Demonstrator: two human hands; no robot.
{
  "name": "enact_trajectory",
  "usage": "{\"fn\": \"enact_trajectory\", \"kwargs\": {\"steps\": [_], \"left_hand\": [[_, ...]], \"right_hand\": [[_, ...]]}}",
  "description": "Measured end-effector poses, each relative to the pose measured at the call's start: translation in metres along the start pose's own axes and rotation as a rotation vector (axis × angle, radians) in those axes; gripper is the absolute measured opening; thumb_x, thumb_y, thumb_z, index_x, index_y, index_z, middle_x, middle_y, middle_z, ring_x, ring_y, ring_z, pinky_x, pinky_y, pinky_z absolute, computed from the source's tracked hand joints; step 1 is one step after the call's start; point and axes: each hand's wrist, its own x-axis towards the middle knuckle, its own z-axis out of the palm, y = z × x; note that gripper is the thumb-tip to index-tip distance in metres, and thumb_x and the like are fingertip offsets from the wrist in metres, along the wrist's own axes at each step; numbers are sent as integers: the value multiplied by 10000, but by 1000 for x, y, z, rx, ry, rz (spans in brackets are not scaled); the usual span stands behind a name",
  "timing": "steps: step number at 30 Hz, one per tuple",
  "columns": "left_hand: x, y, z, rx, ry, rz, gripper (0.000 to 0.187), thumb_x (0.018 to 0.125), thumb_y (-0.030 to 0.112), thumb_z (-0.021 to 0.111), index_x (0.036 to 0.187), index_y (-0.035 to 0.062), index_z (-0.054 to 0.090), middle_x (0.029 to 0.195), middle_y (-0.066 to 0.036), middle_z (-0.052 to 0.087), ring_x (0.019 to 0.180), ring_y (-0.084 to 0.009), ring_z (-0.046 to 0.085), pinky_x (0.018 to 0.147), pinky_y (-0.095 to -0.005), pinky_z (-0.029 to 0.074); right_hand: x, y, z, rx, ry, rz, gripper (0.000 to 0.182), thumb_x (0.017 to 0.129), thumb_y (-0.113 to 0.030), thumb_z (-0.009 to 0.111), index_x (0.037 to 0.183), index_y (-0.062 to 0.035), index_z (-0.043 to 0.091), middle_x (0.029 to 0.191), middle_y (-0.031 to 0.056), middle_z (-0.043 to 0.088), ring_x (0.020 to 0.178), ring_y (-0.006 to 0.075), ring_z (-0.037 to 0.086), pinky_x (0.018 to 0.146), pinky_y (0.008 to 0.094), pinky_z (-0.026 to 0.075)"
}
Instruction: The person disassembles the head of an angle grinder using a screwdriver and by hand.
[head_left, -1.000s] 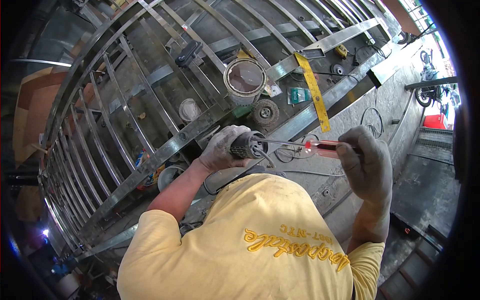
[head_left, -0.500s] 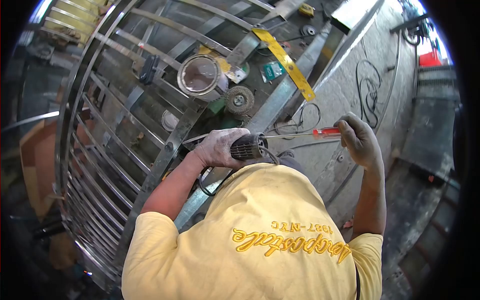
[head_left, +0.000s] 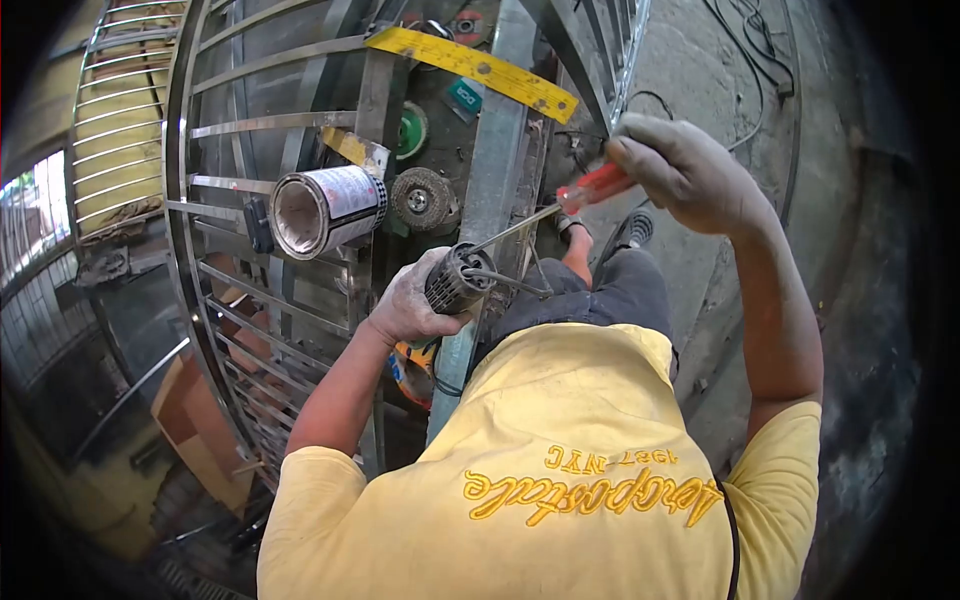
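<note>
My left hand [head_left: 408,302], dusted with grey powder, is closed around the black slotted rear housing of a corded angle grinder [head_left: 460,284]; the tool's front end is hidden. In my right hand [head_left: 688,178] is a screwdriver [head_left: 592,190] with a red see-through handle. Its shaft slants down to the left, and the tip meets the vented end of the housing beside the cord [head_left: 510,281]. Beyond my left hand, a paint can [head_left: 350,205] with a printed label stands next to a worn abrasive disc [head_left: 420,200].
A yellow flat metal strip [head_left: 470,70] lies across a steel beam [head_left: 497,150]. Nearby are a teal packet [head_left: 464,99] and a green-backed disc [head_left: 410,130]. A curved steel-bar grille [head_left: 182,210] spans the left side. Black cable [head_left: 750,60] coils on the floor at upper right.
My view has shifted. The grinder's vented end now tilts up towards me, and the screwdriver is steeper, with my right hand raised and nearer. More of the can's label shows.
</note>
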Motion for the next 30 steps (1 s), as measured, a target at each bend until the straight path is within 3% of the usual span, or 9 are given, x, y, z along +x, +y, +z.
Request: {"fn": "enact_trajectory", "kwargs": {"steps": [5,8,11,14,17,20,23,26,30], "left_hand": [[0,3,1,-46,4,-45,828,605,182,911,1344,8,583,1165,-104,736,1050,-172,709,985,-357,559],[0,4,0,-44,5,-25,830,602,181,913,1345,12,585,1165,-97,734,1049,-164,705,987,-355,557],[-1,5,-1,-34,-4,-51,827,602,173,913,1345,14,586,1164,-91,735,1038,-160,707,978,-347,558],[-1,1,0,-32,-3,-19,824,604,170,915,1344,17,587,1155,-85,737,1021,-157,710,960,-342,564],[-1,-2,-1,-41,-4,-4,828,606,175,918,1348,20,585,1145,-82,739,1011,-157,713,947,-338,568],[-1,-5,-1,-25,-2,21,833,609,178,917,1355,22,580,1145,-81,739,1011,-157,713,948,-337,566],[-1,-2,-2,-43,-9,15,830,612,181,913,1355,22,581,1143,-83,739,1008,-156,712,948,-334,564],[-1,-4,-1,-37,-3,17,812,608,238,909,1324,37,580,1138,-127,742,1028,-263,746,942,-389,578],[-1,-5,0,-55,2,37,819,608,221,909,1335,31,582,1141,-117,743,1023,-227,737,943,-371,574]], "right_hand": [[14,22,-1,112,29,-275,301,1072,-341,622,1239,-92,596,1000,95,710,941,172,695,838,361,543],[28,23,-1,159,-39,-306,374,1079,-415,602,1225,-71,597,990,105,704,922,153,683,824,341,547],[40,-24,-16,-96,-182,44,384,1076,-392,621,1245,-48,614,1055,51,684,1020,136,673,888,283,539],[50,-32,-13,-108,-125,75,397,1089,-421,585,1209,-45,627,1021,56,709,963,128,682,841,288,538],[42,-5,-8,125,-33,-281,410,1101,-431,555,1169,-36,643,951,77,722,903,130,695,812,302,544],[41,8,-3,230,-65,-345,398,1102,-413,557,1180,-33,644,961,91,725,929,141,704,836,312,550],[46,-17,-10,-19,-138,84,355,1097,-352,585,1227,-23,626,1070,95,723,1013,157,696,891,316,542],[49,-19,-3,-116,-61,200,305,1103,-306,583,1219,-29,633,1061,82,713,940,141,668,840,311,530],[32,-5,-4,231,-20,-164,319,1121,-320,537,1166,-27,655,955,87,695,815,133,627,777,317,525]]}}
